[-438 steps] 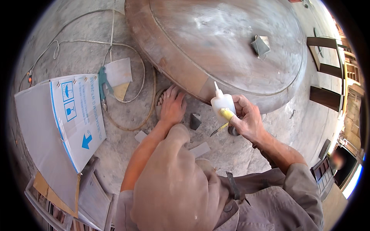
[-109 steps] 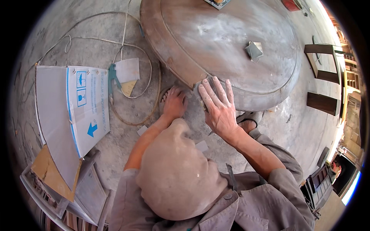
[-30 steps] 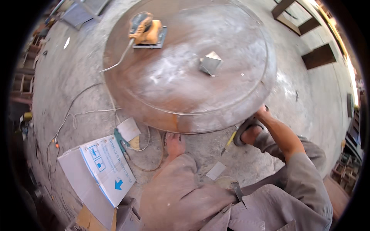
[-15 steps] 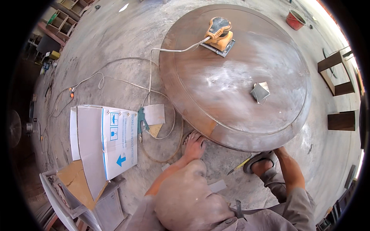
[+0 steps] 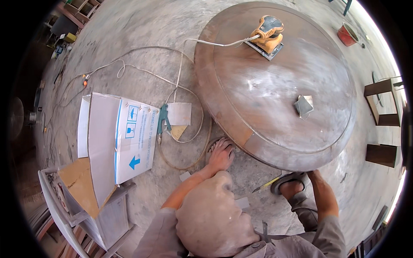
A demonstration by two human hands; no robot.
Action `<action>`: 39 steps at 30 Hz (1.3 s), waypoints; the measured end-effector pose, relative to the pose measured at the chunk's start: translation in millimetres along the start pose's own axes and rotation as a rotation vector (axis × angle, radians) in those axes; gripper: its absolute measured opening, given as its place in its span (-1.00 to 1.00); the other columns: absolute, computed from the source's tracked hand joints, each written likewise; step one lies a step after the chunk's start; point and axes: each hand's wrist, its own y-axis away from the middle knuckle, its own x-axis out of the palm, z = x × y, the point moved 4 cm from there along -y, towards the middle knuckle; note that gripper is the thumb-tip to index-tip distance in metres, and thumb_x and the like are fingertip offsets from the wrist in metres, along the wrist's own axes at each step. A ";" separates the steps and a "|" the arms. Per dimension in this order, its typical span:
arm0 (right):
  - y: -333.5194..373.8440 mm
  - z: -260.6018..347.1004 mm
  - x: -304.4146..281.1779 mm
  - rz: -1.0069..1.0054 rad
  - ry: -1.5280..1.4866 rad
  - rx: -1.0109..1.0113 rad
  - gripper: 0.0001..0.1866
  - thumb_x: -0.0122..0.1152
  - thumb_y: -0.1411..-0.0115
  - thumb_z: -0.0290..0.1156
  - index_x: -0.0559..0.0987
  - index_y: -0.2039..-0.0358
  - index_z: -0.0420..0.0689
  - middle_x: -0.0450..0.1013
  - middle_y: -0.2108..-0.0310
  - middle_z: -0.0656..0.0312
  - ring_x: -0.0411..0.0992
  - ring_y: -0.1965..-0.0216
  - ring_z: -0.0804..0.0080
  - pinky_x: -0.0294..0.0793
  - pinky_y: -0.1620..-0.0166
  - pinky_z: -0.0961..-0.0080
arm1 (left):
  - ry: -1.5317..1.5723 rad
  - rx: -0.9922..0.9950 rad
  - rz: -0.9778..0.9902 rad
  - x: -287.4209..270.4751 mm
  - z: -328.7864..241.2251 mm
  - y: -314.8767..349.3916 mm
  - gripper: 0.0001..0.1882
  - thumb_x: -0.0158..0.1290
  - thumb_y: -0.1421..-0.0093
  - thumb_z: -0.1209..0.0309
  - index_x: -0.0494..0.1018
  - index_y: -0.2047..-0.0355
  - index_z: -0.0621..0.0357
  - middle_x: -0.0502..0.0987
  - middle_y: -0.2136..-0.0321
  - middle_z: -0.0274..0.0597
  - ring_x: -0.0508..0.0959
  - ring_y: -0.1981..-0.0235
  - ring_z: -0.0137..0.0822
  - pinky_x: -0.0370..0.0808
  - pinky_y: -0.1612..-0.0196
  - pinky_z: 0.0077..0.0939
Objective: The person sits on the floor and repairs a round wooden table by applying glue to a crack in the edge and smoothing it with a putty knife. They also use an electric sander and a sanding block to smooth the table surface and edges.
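- Clearly, the left hand (image 5: 220, 159) lay back upward, its fingers slightly fanned, just beside the near rim of the round worktop (image 5: 247, 92); what was under the palm was mostly hidden.
- Low at the worktop's near right edge, the right hand (image 5: 314, 175) reached forward, its fingers out of sight beneath the rim, so whether they gripped could not be told.
- Both arms were bare below rolled grey sleeves, the left slanting forward beside a bent, cloth-covered knee (image 5: 215, 217), the right bent at the elbow.
- Brown and disc-shaped, the worktop filled the upper right, with a ring groove, whitish dusty streaks and a tan patch (image 5: 242, 135) on its border.
- On it sat a folded grey abrasive piece (image 5: 304, 107) and, farther off, a yellow-and-black sander (image 5: 269, 36) with a pale cord.
- Between the hands, a slim yellow tool (image 5: 266, 183) lay on rough grey concrete near a sandal (image 5: 280, 185).
- To the left stood a white cardboard carton (image 5: 137, 148) with blue markings, a teal air gun (image 5: 163, 119) beside it.
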 end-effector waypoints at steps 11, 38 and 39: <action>8.3 -2.2 3.0 0.003 0.023 -0.043 -0.69 0.24 -0.28 -0.27 0.67 0.17 -0.27 0.60 0.34 -0.21 0.58 0.31 -0.25 0.58 0.26 0.10 | 0.014 -0.011 0.028 1.9 8.6 3.8 -0.77 0.18 -0.14 0.46 0.60 0.19 0.28 0.55 -0.08 -0.04 0.41 -0.26 0.07 0.32 -0.35 -0.03; 76.3 316.0 -120.1 -0.501 -0.320 -0.641 -0.81 0.35 -0.20 -0.50 0.60 0.16 -0.10 0.53 0.34 0.20 0.56 0.33 0.15 0.55 0.22 0.30 | 0.032 0.033 -0.019 5.9 8.1 -0.5 -0.80 0.18 -0.11 0.52 0.63 0.22 0.16 0.56 -0.01 -0.08 0.45 -0.21 0.07 0.36 -0.30 -0.02; 73.9 319.2 -120.4 -0.501 -0.280 -0.652 -0.79 0.35 -0.19 -0.50 0.60 0.15 -0.09 0.53 0.31 0.21 0.56 0.30 0.16 0.55 0.19 0.29 | 0.030 0.038 -0.027 4.9 7.6 -1.1 -0.78 0.16 -0.10 0.53 0.64 0.21 0.12 0.56 0.00 -0.09 0.45 -0.21 0.07 0.36 -0.29 -0.04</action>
